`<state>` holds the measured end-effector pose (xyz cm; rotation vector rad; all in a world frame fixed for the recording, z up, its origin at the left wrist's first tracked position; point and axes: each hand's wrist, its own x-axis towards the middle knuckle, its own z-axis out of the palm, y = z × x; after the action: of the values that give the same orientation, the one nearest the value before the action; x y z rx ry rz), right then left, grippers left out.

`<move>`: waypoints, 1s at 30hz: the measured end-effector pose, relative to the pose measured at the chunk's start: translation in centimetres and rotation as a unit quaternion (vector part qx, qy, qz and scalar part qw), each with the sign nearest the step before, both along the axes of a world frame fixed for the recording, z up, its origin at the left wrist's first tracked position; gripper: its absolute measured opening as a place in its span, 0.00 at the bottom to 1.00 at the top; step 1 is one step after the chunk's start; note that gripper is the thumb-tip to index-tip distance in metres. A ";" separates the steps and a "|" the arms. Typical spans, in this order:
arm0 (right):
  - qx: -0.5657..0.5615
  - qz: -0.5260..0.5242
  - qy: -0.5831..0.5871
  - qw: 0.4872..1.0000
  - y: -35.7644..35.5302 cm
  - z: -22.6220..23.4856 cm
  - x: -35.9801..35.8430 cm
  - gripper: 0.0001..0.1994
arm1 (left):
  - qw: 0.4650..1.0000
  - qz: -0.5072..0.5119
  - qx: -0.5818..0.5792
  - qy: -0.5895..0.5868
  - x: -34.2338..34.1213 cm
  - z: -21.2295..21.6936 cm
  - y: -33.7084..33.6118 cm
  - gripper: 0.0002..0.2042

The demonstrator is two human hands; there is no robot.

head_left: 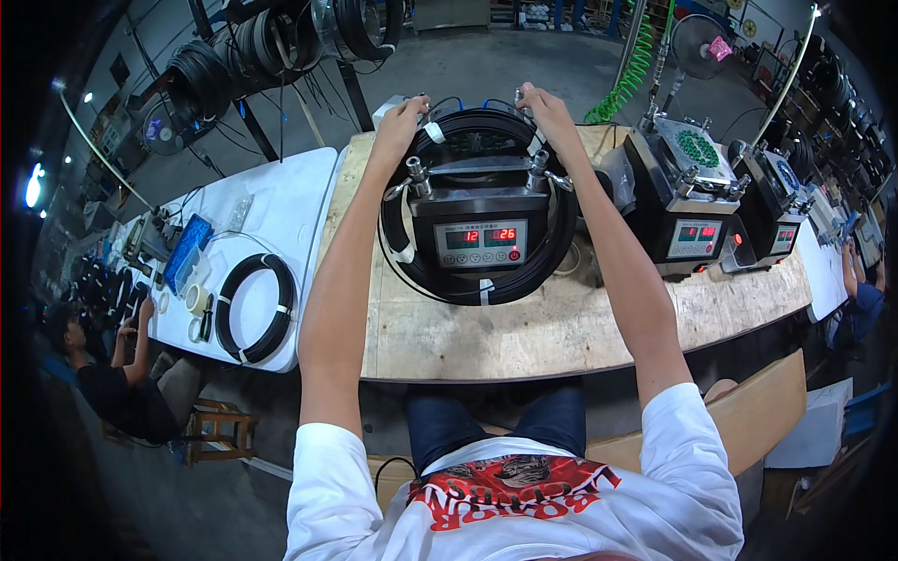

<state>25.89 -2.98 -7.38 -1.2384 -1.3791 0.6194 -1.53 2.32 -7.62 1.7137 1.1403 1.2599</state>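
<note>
Both my arms reach over a bench-top machine (482, 234) with a metal clamping frame and a lit red display on its front. A coil of black cable (400, 229), bound with white tape, hangs around the machine. At the far left corner of the frame, my left hand (404, 122) closes its fingers on a small metal knob. My right hand (544, 110) does the same on a metal knob at the far right corner; both knobs are mostly hidden by the fingers. Two upright metal clamp posts (417, 176) stand at the machine's near corners, joined by a bar.
The machine stands on a plywood bench (449, 341). Right of it are a second machine (687, 201) and a third machine (776, 206). Leftward, a white table (313, 196) carries another black coil (224, 323) and tape rolls. A seated person (131, 383) works there.
</note>
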 end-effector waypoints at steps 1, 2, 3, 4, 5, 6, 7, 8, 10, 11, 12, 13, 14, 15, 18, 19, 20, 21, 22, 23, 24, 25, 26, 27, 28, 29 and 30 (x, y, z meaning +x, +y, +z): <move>-0.004 0.001 0.000 1.000 -0.1 0.1 -0.1 0.28 | 1.000 0.000 0.000 0.000 -0.1 0.0 0.0 0.23; -0.009 0.002 0.000 1.000 -0.2 0.1 -0.1 0.27 | 1.000 -0.003 0.009 0.004 -0.2 0.0 0.2 0.23; -0.009 0.002 0.000 1.000 -0.3 0.1 -0.2 0.27 | 1.000 -0.007 0.018 0.009 -0.2 -0.1 0.3 0.23; 0.004 0.001 0.002 1.000 -0.3 0.1 -0.3 0.27 | 1.000 -0.006 0.018 0.009 -0.3 -0.2 0.4 0.23; 0.016 -0.001 0.003 1.000 -0.3 0.1 -0.2 0.27 | 1.000 -0.004 0.011 0.009 -0.2 -0.2 0.3 0.23; 0.016 -0.002 0.003 1.000 -0.3 0.0 -0.1 0.27 | 1.000 -0.001 0.003 0.010 0.0 -0.1 0.2 0.23; 0.015 -0.004 0.003 1.000 -0.3 0.0 0.0 0.27 | 1.000 -0.002 0.003 0.009 0.1 -0.1 0.2 0.23; 0.015 -0.004 0.004 1.000 -0.3 0.1 -0.1 0.27 | 1.000 -0.004 0.001 0.001 0.0 -0.1 0.4 0.23; -0.001 0.000 0.007 1.000 -0.5 0.3 -0.3 0.26 | 1.000 -0.006 -0.002 -0.006 -0.2 -0.2 0.5 0.23; -0.017 0.001 0.009 1.000 -0.5 0.3 -0.2 0.26 | 1.000 -0.005 -0.012 -0.013 -0.1 -0.2 0.4 0.23; -0.017 0.000 0.009 1.000 -0.5 0.2 -0.2 0.26 | 1.000 -0.004 -0.023 -0.019 0.0 -0.1 0.3 0.23; -0.003 -0.002 0.002 1.000 -0.5 0.2 -0.1 0.26 | 1.000 -0.005 -0.023 -0.019 0.0 0.0 0.2 0.23; 0.011 -0.004 -0.005 1.000 -0.6 0.2 -0.2 0.26 | 1.000 -0.014 -0.016 -0.001 -0.2 0.0 0.2 0.22; 0.011 -0.004 -0.005 1.000 -0.6 0.3 -0.3 0.26 | 1.000 -0.023 -0.009 0.017 -0.3 0.0 0.3 0.23; 0.010 -0.009 -0.016 1.000 -0.6 0.3 -0.3 0.26 | 1.000 -0.008 -0.006 -0.022 -0.1 -0.3 0.3 0.23; 0.015 -0.008 -0.019 1.000 -0.6 0.3 -0.3 0.27 | 1.000 -0.008 -0.006 -0.023 0.0 -0.3 0.4 0.23; 0.020 -0.007 -0.022 1.000 -0.6 0.3 -0.3 0.27 | 1.000 -0.006 -0.007 -0.019 0.0 -0.3 0.3 0.23; 0.020 -0.006 -0.023 1.000 -0.6 0.2 -0.3 0.27 | 1.000 -0.004 -0.007 -0.016 0.0 -0.3 0.2 0.23; 0.017 -0.004 -0.019 1.000 -0.5 0.2 -0.3 0.27 | 1.000 -0.004 -0.007 -0.016 -0.1 -0.2 0.2 0.23; 0.014 -0.003 -0.016 1.000 -0.4 0.2 -0.2 0.27 | 1.000 -0.005 -0.001 -0.006 -0.1 -0.1 0.2 0.23; 0.014 -0.003 -0.016 1.000 -0.4 0.1 -0.1 0.27 | 1.000 -0.007 0.006 0.003 -0.1 -0.1 0.2 0.24; 0.019 -0.001 -0.012 1.000 -0.3 0.1 0.0 0.27 | 1.000 -0.007 0.006 0.003 0.0 0.0 0.1 0.24; 0.023 0.002 -0.008 1.000 -0.3 0.1 0.0 0.27 | 1.000 -0.010 -0.002 0.017 0.0 0.2 -0.1 0.23; 0.023 0.001 -0.008 1.000 -0.3 0.0 0.0 0.27 | 0.999 -0.013 -0.011 0.030 0.0 0.4 -0.3 0.23; 0.021 -0.002 -0.004 1.000 -0.3 0.0 0.0 0.26 | 0.999 -0.014 -0.011 0.030 0.1 0.4 -0.2 0.23; 0.020 -0.004 0.002 1.000 -0.4 0.0 -0.2 0.26 | 1.000 -0.019 -0.012 0.022 -0.1 0.2 0.0 0.23; 0.020 -0.002 0.003 1.000 -0.5 0.1 -0.4 0.26 | 1.000 -0.024 -0.013 0.013 -0.4 0.1 0.3 0.22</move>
<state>25.51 -3.45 -7.26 -1.2072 -1.3781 0.5895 -1.88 2.59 -7.56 1.7330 1.1191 1.1924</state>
